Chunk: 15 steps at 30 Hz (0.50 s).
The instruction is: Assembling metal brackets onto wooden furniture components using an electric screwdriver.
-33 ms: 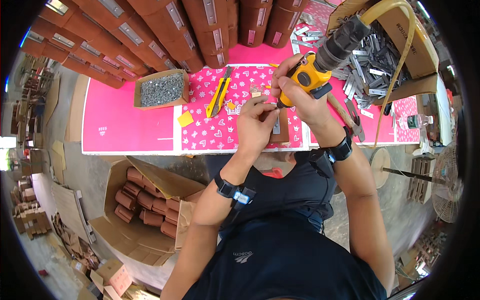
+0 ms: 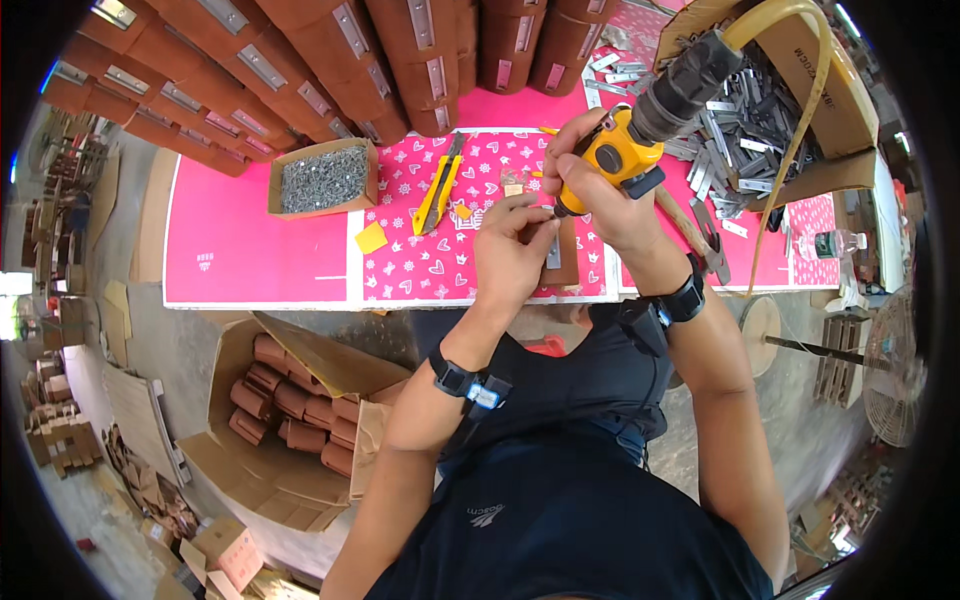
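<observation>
My right hand is wrapped around a yellow and black power screwdriver, tilted with its tip pointing down and left. That tip meets the fingertips of my left hand. Thumb and fingers of the left hand are pinched there; whatever small thing they hold is too hidden to name. Beneath them lies a brown flat piece with a silver metal strip on it, partly covered by the left hand. Left of the hands, a yellow utility knife lies on the pink patterned tabletop.
A small carton of screws stands left, near stacked brown pieces. At right are a hammer, loose metal strips before a cardboard box, a hanging yellow cable and a bottle. Below left, a carton holds brown pieces.
</observation>
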Available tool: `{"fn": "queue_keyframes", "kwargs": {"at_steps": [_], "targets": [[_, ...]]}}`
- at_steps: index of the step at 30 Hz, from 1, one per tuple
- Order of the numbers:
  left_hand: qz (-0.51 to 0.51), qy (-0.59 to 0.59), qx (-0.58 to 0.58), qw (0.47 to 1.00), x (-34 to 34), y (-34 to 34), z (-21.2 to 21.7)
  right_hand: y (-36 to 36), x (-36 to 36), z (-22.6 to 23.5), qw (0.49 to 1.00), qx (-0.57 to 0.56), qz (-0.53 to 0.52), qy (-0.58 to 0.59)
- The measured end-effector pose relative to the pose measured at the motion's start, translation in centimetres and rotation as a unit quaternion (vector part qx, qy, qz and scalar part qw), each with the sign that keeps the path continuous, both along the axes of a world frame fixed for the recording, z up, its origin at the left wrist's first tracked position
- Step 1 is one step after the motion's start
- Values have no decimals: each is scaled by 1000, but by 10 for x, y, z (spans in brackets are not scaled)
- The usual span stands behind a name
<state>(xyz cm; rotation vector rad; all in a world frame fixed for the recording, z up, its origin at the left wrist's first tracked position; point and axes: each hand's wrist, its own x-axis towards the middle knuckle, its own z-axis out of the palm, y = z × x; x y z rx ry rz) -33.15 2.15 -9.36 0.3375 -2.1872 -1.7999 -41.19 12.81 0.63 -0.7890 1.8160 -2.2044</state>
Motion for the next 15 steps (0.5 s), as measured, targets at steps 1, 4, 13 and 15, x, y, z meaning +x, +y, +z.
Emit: {"fn": "queue_keyframes", "kwargs": {"at_steps": [1,4,13,15], "targets": [[-9,-16,35,999,0,0,1,0,0,0,1000,0,6,8],[-33,4,-39,999,4,-4,-8,-4,2,1,1000,9,-6,-9],[-52,64,-58,995,15,15,-23,-2,-6,-12,999,32,12,21],[-59,70,-46,995,13,15,-25,-3,-3,-16,999,39,13,28]]}}
